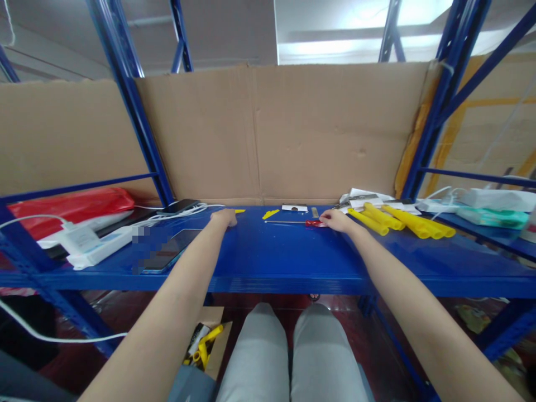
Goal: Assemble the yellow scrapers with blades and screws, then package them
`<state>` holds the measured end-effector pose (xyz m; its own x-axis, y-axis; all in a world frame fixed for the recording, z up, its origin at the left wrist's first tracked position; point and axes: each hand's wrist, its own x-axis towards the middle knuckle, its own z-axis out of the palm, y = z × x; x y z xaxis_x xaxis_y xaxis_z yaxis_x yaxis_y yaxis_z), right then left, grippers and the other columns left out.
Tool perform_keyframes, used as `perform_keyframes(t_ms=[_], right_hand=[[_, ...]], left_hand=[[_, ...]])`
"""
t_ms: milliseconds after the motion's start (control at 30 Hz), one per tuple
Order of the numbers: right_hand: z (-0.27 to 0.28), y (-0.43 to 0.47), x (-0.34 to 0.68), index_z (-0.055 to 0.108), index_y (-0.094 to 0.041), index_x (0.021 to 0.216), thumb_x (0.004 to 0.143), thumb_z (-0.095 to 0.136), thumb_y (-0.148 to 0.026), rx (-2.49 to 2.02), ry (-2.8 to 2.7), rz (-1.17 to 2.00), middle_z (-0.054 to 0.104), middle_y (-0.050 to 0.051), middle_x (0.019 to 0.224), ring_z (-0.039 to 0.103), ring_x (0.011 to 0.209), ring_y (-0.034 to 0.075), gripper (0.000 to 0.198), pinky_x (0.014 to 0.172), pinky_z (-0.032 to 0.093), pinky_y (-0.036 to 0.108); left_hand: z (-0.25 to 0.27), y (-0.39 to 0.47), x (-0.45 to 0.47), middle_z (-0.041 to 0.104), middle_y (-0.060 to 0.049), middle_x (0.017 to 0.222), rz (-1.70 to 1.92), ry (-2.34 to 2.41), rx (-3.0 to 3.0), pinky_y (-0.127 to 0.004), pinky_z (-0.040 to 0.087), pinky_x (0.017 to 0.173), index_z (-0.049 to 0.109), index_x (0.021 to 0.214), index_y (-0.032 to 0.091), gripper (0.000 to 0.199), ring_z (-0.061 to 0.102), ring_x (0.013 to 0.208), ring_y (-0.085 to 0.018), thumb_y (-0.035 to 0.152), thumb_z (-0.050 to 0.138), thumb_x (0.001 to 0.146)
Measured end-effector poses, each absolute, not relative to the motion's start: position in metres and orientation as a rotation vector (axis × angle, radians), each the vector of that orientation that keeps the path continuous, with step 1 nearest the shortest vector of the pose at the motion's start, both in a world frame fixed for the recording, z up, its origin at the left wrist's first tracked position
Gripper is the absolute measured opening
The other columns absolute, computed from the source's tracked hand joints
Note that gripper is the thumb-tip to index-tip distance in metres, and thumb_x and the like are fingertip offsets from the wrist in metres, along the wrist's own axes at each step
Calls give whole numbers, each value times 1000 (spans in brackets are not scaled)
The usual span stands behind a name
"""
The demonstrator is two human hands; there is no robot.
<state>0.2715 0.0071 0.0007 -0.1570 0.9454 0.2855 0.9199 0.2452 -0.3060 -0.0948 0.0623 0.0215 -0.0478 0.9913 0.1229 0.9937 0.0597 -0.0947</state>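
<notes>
Far to the left of the left hand, a red bag (87,207) lies behind a white power strip (104,245) with a plug and cable. Nearer, just left of the left forearm, 1 flat dark device (173,249) lies on the blue tabletop (272,254); behind it is a smaller dark device (184,205) beside white cables. The left hand (224,218) rests low over the tabletop, fingers curled; 1 yellow piece (240,211) shows at its right edge, and I cannot tell whether the hand grips it. Below the left forearm, a cardboard box (221,347) holds more yellow parts.

Between the 2 hands, a 2nd yellow piece (271,214) lies near the left hand, then 1 white card (294,209) with a dark spot, set farther back. In front of the card lies the screwdriver (315,223), its shaft pointing toward the left hand and its red handle reaching the right hand (334,219). That hand's fingers are nearly closed on the handle's end. A small greyish strip (315,212) lies just behind the handle. Just right of the right hand are several yellow tubes (412,222).
</notes>
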Motion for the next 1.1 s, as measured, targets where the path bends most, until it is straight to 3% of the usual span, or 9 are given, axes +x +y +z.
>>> perform_keyframes(t_ms=[167,500,733,933,1100], right_hand=[[0,6,269,70,-13,101,88,52,-24,-1599,-2142,120,72,10,103,67,92,20,25,84,48,26],[-8,10,263,71,-18,103,87,55,-27,-1431,-2282,113,71,8,108,66,97,21,24,90,48,29],[-6,7,259,72,-19,101,87,54,-23,-1471,-2324,41,72,6,107,66,97,19,23,88,48,27],[3,4,269,72,-20,100,85,55,-19,-1649,-2326,21,72,5,106,66,95,19,22,84,48,25],[11,-1,288,73,-19,96,83,57,-19,-1890,-2260,-24,73,7,100,66,87,19,21,77,48,25]], left_hand=[[8,47,-84,50,-23,135,-53,-2224,-1958,-40,45,94,51,131,9,49,51,121,-31,18,43,84],[12,27,-28,51,-20,127,-570,-2012,-1848,-46,36,94,40,139,18,55,50,116,-31,12,37,85],[2,10,-11,53,-13,122,-491,-1678,-2104,-46,32,97,43,138,30,58,50,113,-28,8,35,85],[0,10,-18,56,-10,118,-388,-1617,-2284,-46,33,97,43,139,33,60,52,111,-27,7,35,85],[1,12,-19,57,-9,118,-337,-1618,-2364,-37,40,92,47,137,31,49,55,111,-25,19,40,90]])
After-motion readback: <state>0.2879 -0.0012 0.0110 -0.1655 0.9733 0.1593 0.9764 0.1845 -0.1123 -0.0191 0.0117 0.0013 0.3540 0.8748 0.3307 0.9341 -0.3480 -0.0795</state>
